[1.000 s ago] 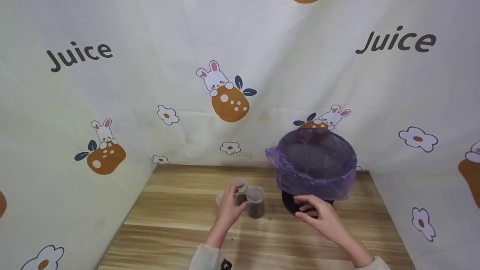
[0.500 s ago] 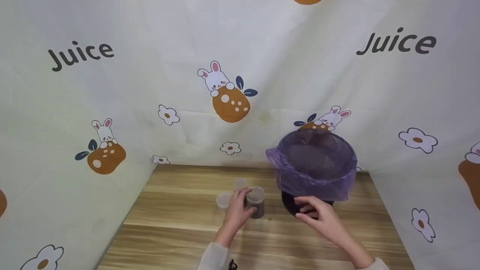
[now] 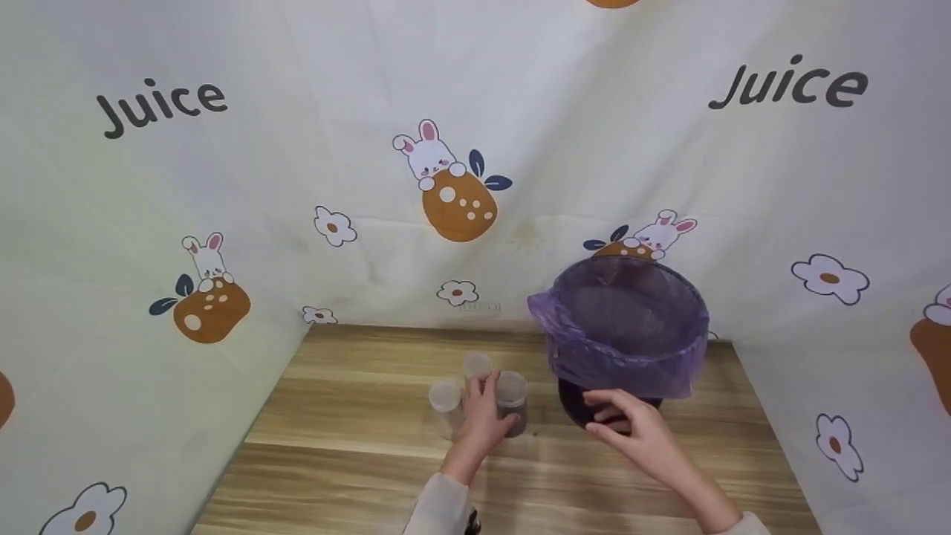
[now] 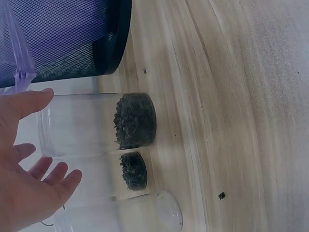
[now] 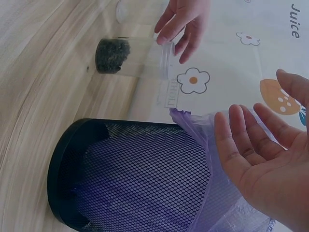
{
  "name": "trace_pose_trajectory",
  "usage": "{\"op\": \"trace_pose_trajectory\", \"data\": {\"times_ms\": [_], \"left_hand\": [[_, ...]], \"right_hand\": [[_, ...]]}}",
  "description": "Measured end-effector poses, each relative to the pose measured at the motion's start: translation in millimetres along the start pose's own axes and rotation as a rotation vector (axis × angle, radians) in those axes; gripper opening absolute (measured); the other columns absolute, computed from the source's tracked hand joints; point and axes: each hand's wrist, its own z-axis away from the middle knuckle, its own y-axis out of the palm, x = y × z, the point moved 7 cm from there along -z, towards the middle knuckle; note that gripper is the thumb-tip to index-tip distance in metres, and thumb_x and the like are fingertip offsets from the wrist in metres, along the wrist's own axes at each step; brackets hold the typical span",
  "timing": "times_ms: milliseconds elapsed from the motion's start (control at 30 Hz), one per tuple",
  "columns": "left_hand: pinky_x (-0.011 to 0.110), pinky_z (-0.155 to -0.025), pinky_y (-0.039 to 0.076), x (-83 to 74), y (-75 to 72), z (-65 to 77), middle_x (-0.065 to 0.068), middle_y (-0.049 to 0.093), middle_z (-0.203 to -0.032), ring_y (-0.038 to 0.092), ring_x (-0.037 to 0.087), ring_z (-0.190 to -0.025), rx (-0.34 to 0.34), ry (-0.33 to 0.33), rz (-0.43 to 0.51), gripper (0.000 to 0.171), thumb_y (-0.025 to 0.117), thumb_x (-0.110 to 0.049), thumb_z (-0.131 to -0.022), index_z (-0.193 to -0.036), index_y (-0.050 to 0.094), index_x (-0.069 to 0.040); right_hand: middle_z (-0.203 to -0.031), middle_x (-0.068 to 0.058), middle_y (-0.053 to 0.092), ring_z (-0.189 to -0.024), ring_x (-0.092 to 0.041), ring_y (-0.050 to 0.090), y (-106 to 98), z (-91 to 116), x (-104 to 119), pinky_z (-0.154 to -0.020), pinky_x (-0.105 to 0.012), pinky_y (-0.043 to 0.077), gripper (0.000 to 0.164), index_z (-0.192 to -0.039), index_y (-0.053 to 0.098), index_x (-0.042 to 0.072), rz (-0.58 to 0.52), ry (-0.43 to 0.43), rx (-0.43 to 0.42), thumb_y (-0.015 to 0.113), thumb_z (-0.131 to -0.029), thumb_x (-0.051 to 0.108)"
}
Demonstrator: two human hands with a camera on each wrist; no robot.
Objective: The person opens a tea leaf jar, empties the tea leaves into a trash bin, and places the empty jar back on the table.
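Note:
Three clear plastic jars stand upright in a cluster. The right jar (image 3: pixel 513 420) and the back jar (image 3: pixel 476 364) have dark dried leaf bits at the bottom; nothing shows inside the left jar (image 3: pixel 446 401). My left hand (image 3: pixel 479 423) is among them, its thumb and fingers spread at the upper part of the right jar (image 4: pixel 82 123), without closing round it. My right hand (image 3: pixel 639 431) hovers before a black mesh bin (image 5: pixel 140 169), fingers loosely bent and holding nothing. A purple bag (image 3: pixel 624 371) lines the bin and folds over its rim.
A wood-grain table (image 3: pixel 334 461) carries the jars and bin. A few dark crumbs, such as one crumb (image 4: pixel 221 195), lie on it. Behind and at both sides hangs a white printed cloth (image 3: pixel 356 148).
My left hand has moved right, from over the left and back jars to the right jar, uncovering the left one. My right hand has stayed in place.

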Motion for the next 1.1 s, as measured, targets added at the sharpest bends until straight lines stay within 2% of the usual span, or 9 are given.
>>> {"op": "trace_pose_trajectory", "data": {"times_ms": [133,267,367,467,567,833,1000,1100], "left_hand": [[0.053,-0.104,0.044,1.0,1.7,0.0,0.018,0.043,-0.132,0.044,0.039,-0.126,-0.01,-0.026,-0.037,0.076,0.083,-0.011,-0.078,-0.144,0.045,-0.003],[0.054,-0.104,0.046,4.4,4.2,0.7,0.017,0.046,-0.133,0.048,0.04,-0.127,0.011,-0.05,-0.026,0.069,0.084,-0.01,-0.078,-0.137,0.049,-0.005],[0.055,-0.101,0.048,6.0,5.8,1.1,0.02,0.054,-0.131,0.054,0.042,-0.124,0.032,-0.05,-0.012,0.066,0.084,-0.011,-0.078,-0.133,0.047,-0.007],[0.056,-0.097,0.051,6.2,7.3,2.5,0.024,0.06,-0.126,0.058,0.043,-0.119,0.057,-0.032,0.025,0.067,0.083,-0.009,-0.078,-0.131,0.043,-0.007],[0.055,-0.098,0.051,4.2,7.8,5.0,0.025,0.059,-0.128,0.058,0.042,-0.121,0.083,0.004,0.088,0.066,0.081,-0.006,-0.078,-0.131,0.04,-0.006],[0.053,-0.109,0.044,-22.3,-7.6,9.9,0.021,0.054,-0.14,0.052,0.038,-0.132,0.097,0.123,0.213,0.066,0.076,-0.009,-0.08,-0.137,0.044,-0.002],[0.052,-0.106,0.046,-42.9,-22.6,12.1,0.018,0.055,-0.138,0.054,0.035,-0.128,0.077,0.178,0.266,0.068,0.077,-0.011,-0.078,-0.138,0.045,-0.003],[0.047,-0.102,0.049,-57.4,-30.8,15.3,0.014,0.056,-0.135,0.055,0.031,-0.124,0.074,0.227,0.257,0.068,0.077,-0.012,-0.078,-0.138,0.046,-0.006]], "right_hand": [[-0.117,-0.017,0.067,-0.092,-0.002,0.064,0,0,0,-0.076,-0.022,0.06,0.034,-0.123,0.064,0.003,-0.002,-0.002,-0.001,0.071,-0.091,0.013],[-0.118,-0.017,0.066,-0.093,-0.005,0.065,1,0,1,-0.076,-0.022,0.059,0.034,-0.124,0.064,0.003,-0.012,0.002,0.002,0.071,-0.091,0.011],[-0.118,-0.018,0.066,-0.093,-0.008,0.066,1,0,1,-0.076,-0.022,0.059,0.034,-0.124,0.064,0.003,-0.021,0.009,0.002,0.071,-0.091,0.011],[-0.118,-0.018,0.066,-0.093,-0.008,0.066,1,0,1,-0.077,-0.021,0.059,0.034,-0.124,0.064,0.003,-0.02,0.011,0.007,0.071,-0.091,0.011],[-0.119,-0.018,0.066,-0.093,-0.007,0.065,1,-1,0,-0.077,-0.022,0.059,0.034,-0.124,0.064,0.003,-0.017,0.007,0.013,0.071,-0.092,0.012],[-0.116,-0.018,0.067,-0.091,-0.003,0.065,-1,-2,0,-0.075,-0.026,0.061,0.033,-0.122,0.064,0.002,-0.006,-0.02,-0.008,0.071,-0.09,0.008],[-0.117,-0.018,0.066,-0.092,-0.003,0.065,0,-3,0,-0.076,-0.025,0.06,0.034,-0.124,0.064,0.002,-0.008,-0.014,-0.004,0.071,-0.091,0.011],[-0.117,-0.018,0.066,-0.092,-0.003,0.065,0,-4,1,-0.076,-0.023,0.06,0.035,-0.124,0.063,0.003,-0.012,-0.011,-0.003,0.071,-0.091,0.01]]}}
